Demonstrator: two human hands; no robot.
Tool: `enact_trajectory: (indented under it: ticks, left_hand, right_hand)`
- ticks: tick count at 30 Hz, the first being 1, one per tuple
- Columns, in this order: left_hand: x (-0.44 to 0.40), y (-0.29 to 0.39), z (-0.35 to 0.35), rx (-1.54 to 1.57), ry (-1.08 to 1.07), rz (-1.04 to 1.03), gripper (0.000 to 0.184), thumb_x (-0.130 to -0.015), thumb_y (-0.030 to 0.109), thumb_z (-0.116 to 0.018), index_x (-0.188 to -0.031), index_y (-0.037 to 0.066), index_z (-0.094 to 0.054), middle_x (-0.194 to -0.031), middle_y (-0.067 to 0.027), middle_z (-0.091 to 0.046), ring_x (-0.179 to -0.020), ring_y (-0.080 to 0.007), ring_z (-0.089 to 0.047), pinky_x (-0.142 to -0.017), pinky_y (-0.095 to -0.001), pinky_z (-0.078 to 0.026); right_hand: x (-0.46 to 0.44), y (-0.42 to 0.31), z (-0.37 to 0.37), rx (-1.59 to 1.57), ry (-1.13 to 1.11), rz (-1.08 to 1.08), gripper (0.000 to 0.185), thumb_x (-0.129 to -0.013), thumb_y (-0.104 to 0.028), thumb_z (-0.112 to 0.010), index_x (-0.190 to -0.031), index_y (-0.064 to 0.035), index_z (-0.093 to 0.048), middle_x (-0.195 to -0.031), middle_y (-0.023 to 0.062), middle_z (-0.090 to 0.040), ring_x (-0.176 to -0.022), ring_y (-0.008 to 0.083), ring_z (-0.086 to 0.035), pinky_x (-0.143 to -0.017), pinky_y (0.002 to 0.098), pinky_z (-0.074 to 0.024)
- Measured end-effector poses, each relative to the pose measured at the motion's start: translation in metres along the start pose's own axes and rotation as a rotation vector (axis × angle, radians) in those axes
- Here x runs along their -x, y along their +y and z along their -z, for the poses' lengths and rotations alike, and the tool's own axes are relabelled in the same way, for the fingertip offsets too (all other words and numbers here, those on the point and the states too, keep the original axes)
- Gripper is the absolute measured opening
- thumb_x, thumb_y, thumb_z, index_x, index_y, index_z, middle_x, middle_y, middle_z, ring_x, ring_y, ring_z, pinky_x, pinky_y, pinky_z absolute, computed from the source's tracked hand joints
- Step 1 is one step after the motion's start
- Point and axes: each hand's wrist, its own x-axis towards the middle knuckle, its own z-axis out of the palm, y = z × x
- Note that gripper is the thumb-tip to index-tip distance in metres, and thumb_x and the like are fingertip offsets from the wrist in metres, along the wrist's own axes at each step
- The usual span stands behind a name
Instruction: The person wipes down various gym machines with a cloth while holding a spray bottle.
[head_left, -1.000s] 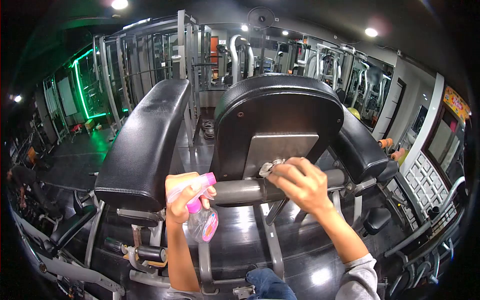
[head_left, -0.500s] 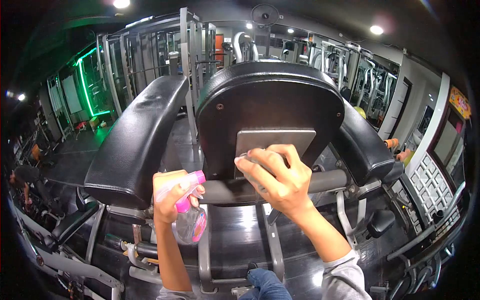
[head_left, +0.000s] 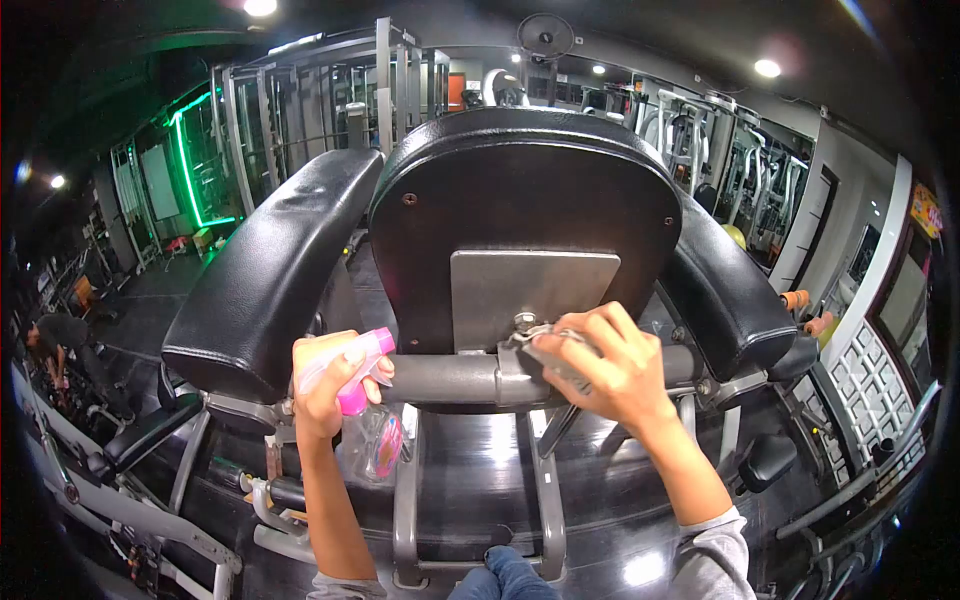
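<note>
My left hand (head_left: pixel 325 385) is wrapped round the neck and trigger of a clear spray bottle (head_left: pixel 372 445) with a pink nozzle, which points to the right. My right hand (head_left: pixel 610 365) is closed on a crumpled greyish cloth (head_left: pixel 568 368), mostly hidden by the fingers. That hand is at the grey crossbar (head_left: pixel 440 380), just below a bolt on the metal plate (head_left: pixel 530 285). The plate is fixed to the back of a black padded backrest (head_left: pixel 520 215). Whether the cloth touches the bar or the plate's lower edge I cannot tell.
Black arm pads flank the backrest, one on the left (head_left: pixel 270 260) and one on the right (head_left: pixel 730 290). Grey frame tubes (head_left: pixel 405 500) run beneath, near my legs (head_left: pixel 505 575). A person (head_left: pixel 75 360) bends over at the far left. Gym racks (head_left: pixel 320 110) stand behind.
My right hand has moved down and to the right with the cloth, from the metal plate to the crossbar. The left hand still holds the spray bottle. The view has shifted slightly.
</note>
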Motion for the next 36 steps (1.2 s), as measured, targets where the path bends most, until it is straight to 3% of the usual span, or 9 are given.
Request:
enact_trajectory:
  ticks: [3,6,9,19,22,26,27,30,36]
  left_hand:
    - [0.001,0.001,-0.003,0.024,0.028,0.029,0.046,-0.089,0.034,-0.052,-0.08,-0.009,-0.068,-0.071,-0.0154,-0.067,-0.05,-0.0155,-0.061,-0.048,-0.0254,-0.048]
    - [0.001,0.0,-0.002,0.001,0.014,0.042,0.047,-0.09,0.035,-0.053,-0.08,-0.009,-0.068,-0.072,-0.0151,-0.068,-0.05,-0.0151,-0.06,-0.048,-0.0251,-0.047]
    - [0.002,-0.002,-0.002,-0.001,0.024,0.028,0.047,-0.09,0.035,-0.053,-0.081,-0.009,-0.068,-0.073,-0.015,-0.068,-0.05,-0.0151,-0.06,-0.048,-0.0247,-0.047]
    - [0.001,-0.003,-0.001,0.006,0.012,-0.003,0.043,-0.091,0.032,-0.054,-0.085,-0.009,-0.068,-0.074,-0.0148,-0.068,-0.054,-0.0151,-0.062,-0.048,-0.0238,-0.048]
    - [0.001,-0.005,-0.003,0.012,0.04,0.003,0.043,-0.091,0.031,-0.054,-0.085,-0.008,-0.069,-0.074,-0.0147,-0.068,-0.056,-0.0151,-0.062,-0.048,-0.0238,-0.048]
    - [0.001,-0.006,-0.008,-0.001,0.061,-0.015,0.042,-0.092,0.031,-0.053,-0.086,-0.008,-0.069,-0.074,-0.0143,-0.067,-0.056,-0.0149,-0.062,-0.048,-0.0236,-0.048]
    - [0.001,-0.007,-0.008,0.004,0.071,-0.019,0.042,-0.093,0.031,-0.053,-0.086,-0.008,-0.069,-0.074,-0.0142,-0.067,-0.057,-0.0148,-0.062,-0.048,-0.0235,-0.047]
    - [0.002,-0.007,-0.009,-0.001,0.077,-0.025,0.043,-0.094,0.031,-0.052,-0.086,-0.008,-0.068,-0.074,-0.0139,-0.067,-0.057,-0.0145,-0.062,-0.049,-0.0233,-0.047]
    - [0.001,-0.003,-0.013,-0.062,0.075,-0.01,0.043,-0.094,0.033,-0.053,-0.087,-0.006,-0.069,-0.075,-0.0129,-0.068,-0.057,-0.0139,-0.061,-0.05,-0.0234,-0.046]
  right_hand:
    - [-0.005,0.017,0.013,0.064,0.135,0.022,0.033,-0.06,-0.016,-0.083,-0.09,-0.0202,-0.071,-0.087,-0.0021,-0.063,-0.073,0.0169,-0.058,-0.059,0.0276,-0.0511]
    - [-0.022,0.025,0.025,0.076,0.362,-0.021,0.038,-0.059,-0.008,-0.082,-0.093,-0.0188,-0.072,-0.089,0.0003,-0.063,-0.075,0.02,-0.059,-0.06,0.03,-0.0506]
    - [-0.032,0.021,0.021,0.006,0.434,-0.118,0.039,-0.058,-0.007,-0.082,-0.095,-0.0187,-0.073,-0.093,-0.0001,-0.065,-0.079,0.0202,-0.059,-0.062,0.0313,-0.051]
    - [0.02,0.007,-0.006,0.01,0.115,-0.026,0.02,-0.071,-0.015,-0.075,-0.09,-0.0172,-0.071,-0.096,-0.0021,-0.065,-0.087,0.0189,-0.06,-0.068,0.0288,-0.0547]
    - [0.013,0.021,0.008,0.039,0.184,-0.039,0.019,-0.07,-0.013,-0.076,-0.088,-0.0156,-0.07,-0.095,-0.0005,-0.064,-0.086,0.0202,-0.059,-0.068,0.0297,-0.0545]
    - [0.002,0.029,0.028,0.105,0.448,-0.208,0.033,-0.062,-0.002,-0.079,-0.091,-0.0141,-0.071,-0.097,0.0025,-0.063,-0.089,0.0239,-0.059,-0.074,0.0357,-0.0514]
    - [0.002,0.029,0.027,0.065,0.47,-0.298,0.034,-0.059,0.006,-0.078,-0.089,-0.0081,-0.07,-0.097,0.0077,-0.064,-0.091,0.0264,-0.062,-0.078,0.0367,-0.051]
    - [0.005,0.022,0.014,-0.022,0.466,-0.344,0.031,-0.062,0.004,-0.077,-0.089,-0.0062,-0.069,-0.097,0.0103,-0.063,-0.091,0.0268,-0.062,-0.078,0.0356,-0.0515]
    - [0.022,-0.014,-0.004,-0.06,0.214,-0.473,0.027,-0.067,-0.006,-0.076,-0.092,-0.007,-0.065,-0.098,0.0083,-0.061,-0.086,0.0286,-0.059,-0.074,0.0385,-0.0507]
